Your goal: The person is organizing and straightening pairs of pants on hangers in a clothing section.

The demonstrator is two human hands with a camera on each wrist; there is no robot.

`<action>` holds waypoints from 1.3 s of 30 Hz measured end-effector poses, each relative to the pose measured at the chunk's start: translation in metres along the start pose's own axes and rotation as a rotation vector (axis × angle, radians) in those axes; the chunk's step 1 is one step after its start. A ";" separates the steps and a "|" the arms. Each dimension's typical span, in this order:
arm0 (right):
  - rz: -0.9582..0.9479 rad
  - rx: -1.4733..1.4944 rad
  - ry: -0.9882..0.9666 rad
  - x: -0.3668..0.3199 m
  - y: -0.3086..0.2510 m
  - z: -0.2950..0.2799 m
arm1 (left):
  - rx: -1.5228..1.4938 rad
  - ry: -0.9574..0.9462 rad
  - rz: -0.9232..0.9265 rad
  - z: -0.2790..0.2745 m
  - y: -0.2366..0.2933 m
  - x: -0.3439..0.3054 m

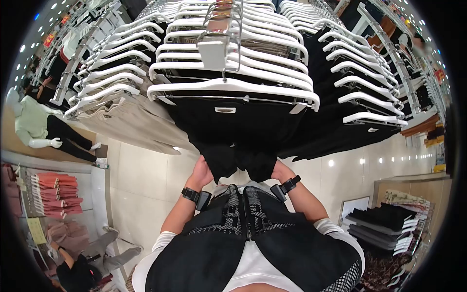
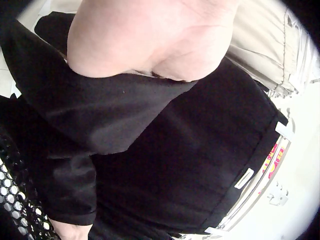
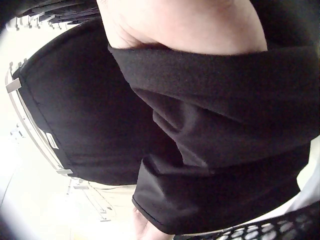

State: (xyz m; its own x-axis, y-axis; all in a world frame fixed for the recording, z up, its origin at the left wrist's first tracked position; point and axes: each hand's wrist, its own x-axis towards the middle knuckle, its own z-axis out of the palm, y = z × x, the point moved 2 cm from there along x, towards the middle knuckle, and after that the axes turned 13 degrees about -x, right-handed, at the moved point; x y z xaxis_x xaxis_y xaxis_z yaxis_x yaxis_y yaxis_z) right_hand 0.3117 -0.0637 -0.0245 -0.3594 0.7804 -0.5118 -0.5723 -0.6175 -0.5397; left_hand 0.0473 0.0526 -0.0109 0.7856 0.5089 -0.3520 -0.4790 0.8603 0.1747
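Black trousers (image 1: 228,124) hang by clips from a white hanger (image 1: 233,86) at the front of the middle rack. Both legs are drawn toward the person, with folds at the lower ends. My left hand (image 1: 202,171) holds the left leg's outer edge near the hem; its fingers are hidden by cloth. At the other leg's hem, my right hand (image 1: 281,170) holds the fabric, fingers likewise covered. The left wrist view shows the heel of the left hand (image 2: 150,40) against the black cloth. In the right wrist view, a small pale label (image 3: 52,140) marks the waistband.
Beige trousers (image 1: 131,121) hang left of the black pair, and more black trousers (image 1: 335,121) hang to the right. A mannequin (image 1: 36,121) stands at far left. Folded clothes (image 1: 382,221) are stacked at lower right. Another person (image 1: 80,270) is at lower left.
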 end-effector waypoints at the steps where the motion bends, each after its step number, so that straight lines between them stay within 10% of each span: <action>1: -0.017 0.038 -0.028 0.007 0.006 -0.001 | -0.003 0.000 -0.029 -0.004 0.006 0.000; 5: -0.157 0.078 -0.143 0.020 0.027 0.004 | -0.107 -0.086 -0.177 -0.014 0.038 -0.013; 11: -0.266 0.183 0.504 -0.028 0.029 0.056 | 0.001 -0.155 -0.262 -0.048 0.091 -0.027; 25: -0.358 -0.062 0.581 -0.042 0.052 0.080 | 0.126 -0.245 -0.285 -0.044 0.108 -0.033; 32: -0.376 -0.527 0.450 -0.039 0.029 0.066 | 0.008 -0.440 -0.177 -0.003 0.068 -0.048; 39: -0.568 -1.666 0.352 -0.074 -0.060 0.140 | 0.477 0.158 0.031 0.008 0.037 -0.027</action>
State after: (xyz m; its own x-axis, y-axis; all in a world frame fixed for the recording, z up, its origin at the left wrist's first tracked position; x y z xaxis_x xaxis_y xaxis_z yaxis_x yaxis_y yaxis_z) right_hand 0.2694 -0.0703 0.1395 -0.1178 0.9927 -0.0268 0.7923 0.0777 -0.6051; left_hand 0.0118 0.0705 0.0126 0.6872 0.5552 -0.4685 -0.2398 0.7821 0.5751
